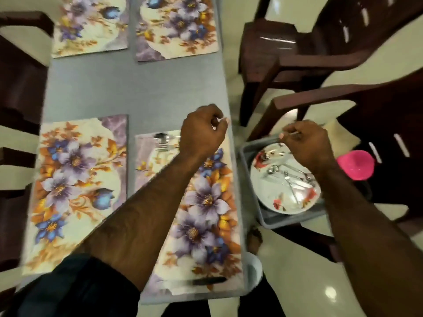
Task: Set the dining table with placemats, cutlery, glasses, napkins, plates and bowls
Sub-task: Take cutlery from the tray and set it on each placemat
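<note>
The left hand (202, 131) hovers curled over the near-right placemat (201, 209); whether it holds anything I cannot tell. The right hand (304, 143), nearer the cutlery (290, 179), pinches something thin. That cutlery lies at four o'clock from the left hand, on a plate (270, 193) in the grey tub (246, 156).

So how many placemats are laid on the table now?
4: far left placemat, far right placemat, near left placemat, and near right placemat, partly covered by the left arm. None seems hidden.

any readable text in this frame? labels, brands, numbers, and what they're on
None readable.
Placemats: floral print only, no words.
Plate in the grey tub: flower pattern, no lettering visible.
Pink bowl: plain as far as it shows.
Cutlery on the mat: too blurred to show any stamp.
</note>
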The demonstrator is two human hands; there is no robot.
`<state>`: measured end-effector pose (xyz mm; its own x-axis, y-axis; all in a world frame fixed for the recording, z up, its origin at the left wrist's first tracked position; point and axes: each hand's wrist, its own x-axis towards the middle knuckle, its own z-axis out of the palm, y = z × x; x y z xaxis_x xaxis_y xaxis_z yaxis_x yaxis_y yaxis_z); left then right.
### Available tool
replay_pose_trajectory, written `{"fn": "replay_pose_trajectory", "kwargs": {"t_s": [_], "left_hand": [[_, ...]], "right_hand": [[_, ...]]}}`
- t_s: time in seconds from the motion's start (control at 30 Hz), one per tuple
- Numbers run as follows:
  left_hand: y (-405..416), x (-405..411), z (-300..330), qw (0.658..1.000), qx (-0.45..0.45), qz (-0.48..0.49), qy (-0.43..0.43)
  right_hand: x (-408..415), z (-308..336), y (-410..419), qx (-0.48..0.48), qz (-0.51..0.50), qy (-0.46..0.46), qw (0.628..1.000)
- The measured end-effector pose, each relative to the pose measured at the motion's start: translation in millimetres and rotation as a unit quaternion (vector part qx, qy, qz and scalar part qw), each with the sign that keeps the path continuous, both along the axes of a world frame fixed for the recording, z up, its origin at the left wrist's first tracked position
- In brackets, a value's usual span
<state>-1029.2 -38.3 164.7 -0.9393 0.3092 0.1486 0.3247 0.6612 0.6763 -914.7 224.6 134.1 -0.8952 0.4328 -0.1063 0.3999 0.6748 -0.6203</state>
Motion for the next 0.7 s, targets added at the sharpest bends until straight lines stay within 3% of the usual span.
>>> {"fn": "replay_pose_trajectory", "kwargs": {"t_s": [0.2, 0.4, 0.57, 0.7], "left_hand": [[146, 73, -69, 0.978, -0.085, -0.153, -0.111], [203, 112, -180, 0.872, -0.343, -0.269, -0.222], [205, 129, -232, 0.821, -0.451, -0.315, -0.153], [210, 134, -256, 0.812, -0.472, -0.329, -0.098]], "right_hand": [[107, -86, 90, -0.016, -0.061, -0.166, 0.984], [143, -168, 101, -0.029, -0.007, -0.343, 0.939], [139, -196, 97, -0.009, 0.026, -0.361, 0.932], [133, -209, 99, -0.019, -0.014, -0.344, 0.939]]}}
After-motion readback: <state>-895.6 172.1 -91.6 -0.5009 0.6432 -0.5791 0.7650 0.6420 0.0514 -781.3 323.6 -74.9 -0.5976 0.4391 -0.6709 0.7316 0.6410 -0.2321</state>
